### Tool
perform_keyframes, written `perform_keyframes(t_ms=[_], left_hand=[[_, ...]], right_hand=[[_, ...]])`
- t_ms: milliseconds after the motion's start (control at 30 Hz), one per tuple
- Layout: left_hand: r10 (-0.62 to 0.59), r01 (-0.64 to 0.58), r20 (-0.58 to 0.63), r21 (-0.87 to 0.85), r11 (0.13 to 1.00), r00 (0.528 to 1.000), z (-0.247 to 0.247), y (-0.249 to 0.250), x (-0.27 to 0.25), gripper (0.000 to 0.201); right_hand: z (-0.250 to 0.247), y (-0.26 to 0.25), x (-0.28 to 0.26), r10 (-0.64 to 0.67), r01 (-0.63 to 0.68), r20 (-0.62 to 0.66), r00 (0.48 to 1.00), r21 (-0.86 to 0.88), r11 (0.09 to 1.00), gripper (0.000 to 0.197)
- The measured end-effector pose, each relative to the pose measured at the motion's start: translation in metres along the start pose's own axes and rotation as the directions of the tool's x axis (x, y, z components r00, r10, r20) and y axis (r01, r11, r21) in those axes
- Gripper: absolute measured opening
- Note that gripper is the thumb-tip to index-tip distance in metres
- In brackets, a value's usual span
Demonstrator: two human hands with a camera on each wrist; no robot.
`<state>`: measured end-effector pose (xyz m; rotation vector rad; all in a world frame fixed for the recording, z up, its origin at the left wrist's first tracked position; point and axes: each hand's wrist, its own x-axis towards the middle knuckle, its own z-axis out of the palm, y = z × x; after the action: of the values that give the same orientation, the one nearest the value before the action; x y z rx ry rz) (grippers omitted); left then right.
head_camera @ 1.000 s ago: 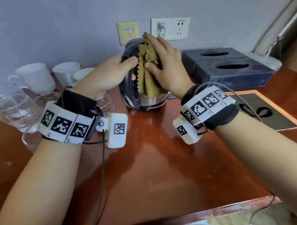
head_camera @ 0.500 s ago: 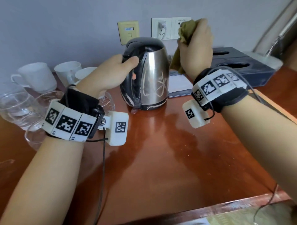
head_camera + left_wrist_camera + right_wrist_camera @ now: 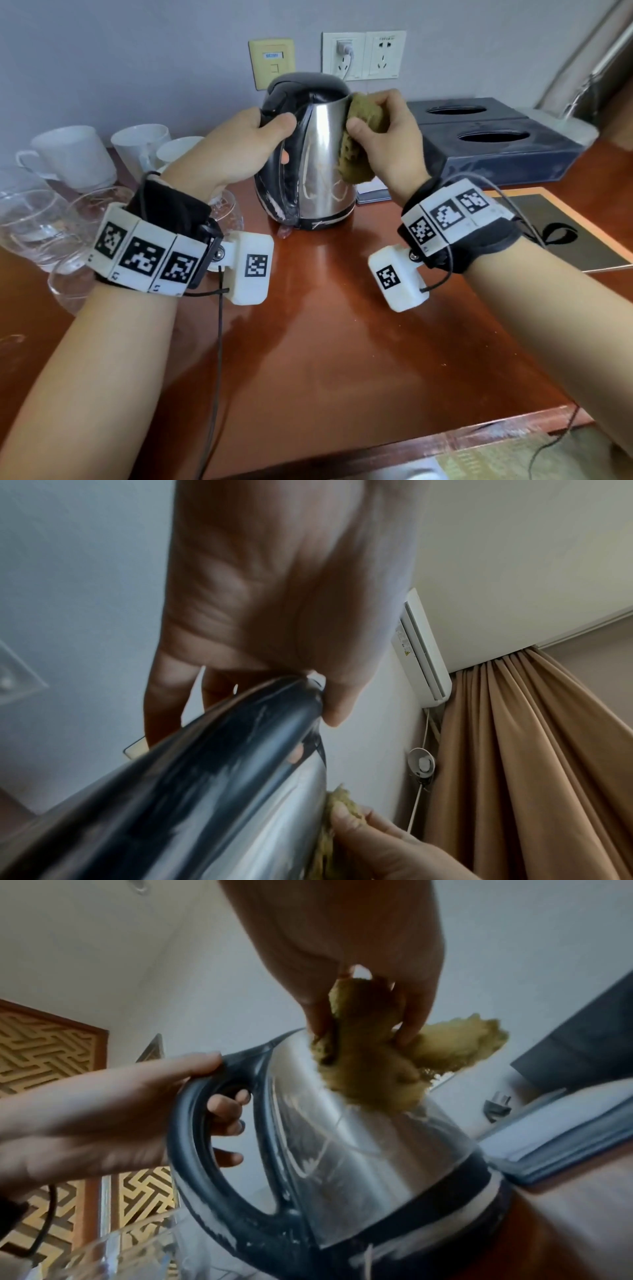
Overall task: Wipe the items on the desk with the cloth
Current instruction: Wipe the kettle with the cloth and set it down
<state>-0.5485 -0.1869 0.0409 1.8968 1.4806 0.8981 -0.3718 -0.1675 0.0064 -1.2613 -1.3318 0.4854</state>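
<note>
The stainless-steel electric kettle with a black lid and black handle [image 3: 320, 161] is standing upright near the back edge of the reddish-brown wooden worktop [image 3: 335, 349], roughly midway along it. The left hand [image 3: 236, 150] is gripping the kettle's handle, with its fingers [image 3: 226, 1112] curling through the handle opening and the thumb lying over the top of the handle. The right hand [image 3: 387, 137] is holding the bunched olive-yellow cloth [image 3: 358, 144], pinching it between thumb and curled fingers, and is pressing it against the upper right side of the kettle's steel body; in the right wrist view the cloth [image 3: 377, 1066] is touching the steel just below the rim. In the left wrist view only an edge of the cloth [image 3: 337, 804] is showing, beside the kettle [image 3: 192, 791] wall. Toward the back left corner of the worktop, white ceramic cups [image 3: 77, 154] are standing behind clear glass cups [image 3: 30, 226]. Toward the back right corner, a dark blue tissue box with two oval openings [image 3: 493, 144] is sitting against the wall. A dark mat with an orange border [image 3: 561, 233] is lying at the right edge of the worktop. White wall sockets [image 3: 363, 54] are showing above the kettle, one with a plug in it.
</note>
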Motion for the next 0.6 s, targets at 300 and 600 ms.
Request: perform_keyframes(t_ms=[300,600], left_hand=[[-0.016,0.016,-0.007,0.015,1.0,1.0,0.003,0.001,0.0,0.029],[-0.01,0.011,-0.011,0.041,0.999,1.0,0.004,0.0,-0.001,0.032]], right_hand=[[0.008,-0.007,-0.007,0.172,-0.2,0.14,0.975,0.219,0.955,0.052],[0.033,-0.004,-0.014,0.084,-0.084,0.077,0.993,-0.004,0.996,0.052]])
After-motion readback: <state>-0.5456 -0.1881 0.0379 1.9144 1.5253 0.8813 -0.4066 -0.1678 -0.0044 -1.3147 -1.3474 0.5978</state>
